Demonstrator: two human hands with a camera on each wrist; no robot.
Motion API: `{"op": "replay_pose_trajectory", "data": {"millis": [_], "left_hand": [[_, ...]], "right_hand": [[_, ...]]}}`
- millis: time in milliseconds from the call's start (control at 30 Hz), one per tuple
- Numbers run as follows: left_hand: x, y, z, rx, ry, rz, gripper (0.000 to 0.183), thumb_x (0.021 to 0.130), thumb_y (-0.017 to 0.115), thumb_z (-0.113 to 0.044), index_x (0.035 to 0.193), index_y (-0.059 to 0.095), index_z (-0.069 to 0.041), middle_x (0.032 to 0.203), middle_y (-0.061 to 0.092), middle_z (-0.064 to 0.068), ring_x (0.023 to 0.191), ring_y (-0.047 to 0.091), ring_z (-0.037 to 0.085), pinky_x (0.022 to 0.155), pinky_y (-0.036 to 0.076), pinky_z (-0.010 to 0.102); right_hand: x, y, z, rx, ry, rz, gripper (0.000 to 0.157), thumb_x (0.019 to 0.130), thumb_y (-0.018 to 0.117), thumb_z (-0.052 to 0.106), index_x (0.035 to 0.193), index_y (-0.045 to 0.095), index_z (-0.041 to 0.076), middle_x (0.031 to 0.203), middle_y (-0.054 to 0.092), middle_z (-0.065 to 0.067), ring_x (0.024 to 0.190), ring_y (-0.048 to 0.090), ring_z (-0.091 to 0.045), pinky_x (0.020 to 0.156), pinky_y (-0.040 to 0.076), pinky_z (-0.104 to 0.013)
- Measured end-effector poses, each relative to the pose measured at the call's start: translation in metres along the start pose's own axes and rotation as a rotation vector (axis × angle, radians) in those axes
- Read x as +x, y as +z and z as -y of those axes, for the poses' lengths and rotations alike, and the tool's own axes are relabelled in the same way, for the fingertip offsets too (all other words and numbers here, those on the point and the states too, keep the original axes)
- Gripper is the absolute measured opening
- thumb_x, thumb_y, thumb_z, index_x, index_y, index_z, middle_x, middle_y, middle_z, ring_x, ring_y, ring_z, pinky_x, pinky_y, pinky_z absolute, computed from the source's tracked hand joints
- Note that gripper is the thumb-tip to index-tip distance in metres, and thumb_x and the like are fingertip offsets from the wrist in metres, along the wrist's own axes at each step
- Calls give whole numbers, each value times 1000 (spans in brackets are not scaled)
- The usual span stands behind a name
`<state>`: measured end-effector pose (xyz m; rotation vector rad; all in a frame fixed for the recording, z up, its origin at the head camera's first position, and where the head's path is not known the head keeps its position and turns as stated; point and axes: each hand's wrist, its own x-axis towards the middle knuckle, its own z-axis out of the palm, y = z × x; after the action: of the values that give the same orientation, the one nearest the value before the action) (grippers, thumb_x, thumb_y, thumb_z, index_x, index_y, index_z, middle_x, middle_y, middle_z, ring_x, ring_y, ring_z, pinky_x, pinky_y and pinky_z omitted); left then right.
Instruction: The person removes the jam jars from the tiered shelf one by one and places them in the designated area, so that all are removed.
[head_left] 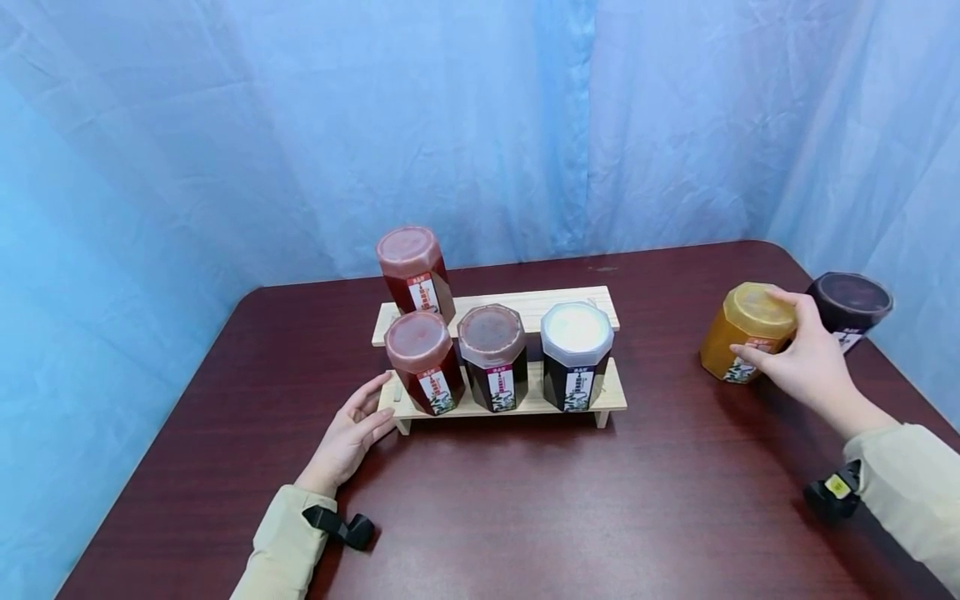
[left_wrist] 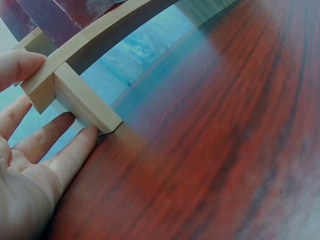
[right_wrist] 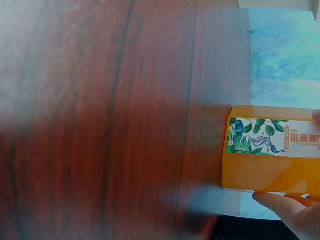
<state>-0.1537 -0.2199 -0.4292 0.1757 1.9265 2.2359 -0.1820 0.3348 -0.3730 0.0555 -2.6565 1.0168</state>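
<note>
Pinching the amber jar (head_left: 738, 323), the right hand (head_left: 813, 362) risked bumping the dark jar (head_left: 852, 302), close at three o'clock; the left hand (head_left: 351, 433) pinched the rack (head_left: 532, 308).

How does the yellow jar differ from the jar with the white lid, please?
The yellow jar has a yellow lid; the white-lidded jar has a whitish one. The yellow jar's body looks golden, the white-lidded jar's nearly black. The right hand grips the yellow jar, while the white-lidded jar stands untouched on the lower shelf of the wooden stand. Both are faceted and carry a printed label.
</note>
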Motion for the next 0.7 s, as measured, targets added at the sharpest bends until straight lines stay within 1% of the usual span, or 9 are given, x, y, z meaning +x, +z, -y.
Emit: {"op": "replay_pose_trajectory", "data": {"millis": [233, 433, 567, 700], "left_hand": [[0, -1, 0, 5, 4, 8, 62, 95, 52, -4, 149, 22, -3, 125, 52, -13, 106, 58, 4, 86, 50, 23], [0, 1, 1, -4, 5, -4, 62, 94, 52, -2, 148, 21, -3, 123, 53, -13, 105, 58, 4, 84, 51, 22], [0, 1, 1, -11, 15, -7, 62, 93, 52, -1, 148, 22, -1, 123, 53, -12, 104, 58, 4, 83, 51, 22], [0, 1, 2, -7, 25, 1, 61, 93, 53, -2, 147, 24, -3, 123, 53, -12, 104, 59, 4, 83, 51, 22]], "right_hand": [[1, -1, -1, 2, -5, 21, 83, 84, 72, 20, 145, 19, 4, 126, 41, -34, 106, 43, -48, 63, 28, -4], [3, -1, 0, 3, 1, 14, 84, 82, 72, 19, 146, 19, 4, 125, 40, -34, 106, 43, -48, 64, 26, -1], [4, -2, -1, 5, -3, 9, 85, 82, 73, 19, 146, 19, 4, 126, 40, -34, 107, 43, -47, 65, 26, -2], [4, -2, -3, 2, 1, 9, 86, 82, 73, 19, 147, 18, 5, 127, 40, -34, 108, 43, -48, 65, 26, -4]]}}
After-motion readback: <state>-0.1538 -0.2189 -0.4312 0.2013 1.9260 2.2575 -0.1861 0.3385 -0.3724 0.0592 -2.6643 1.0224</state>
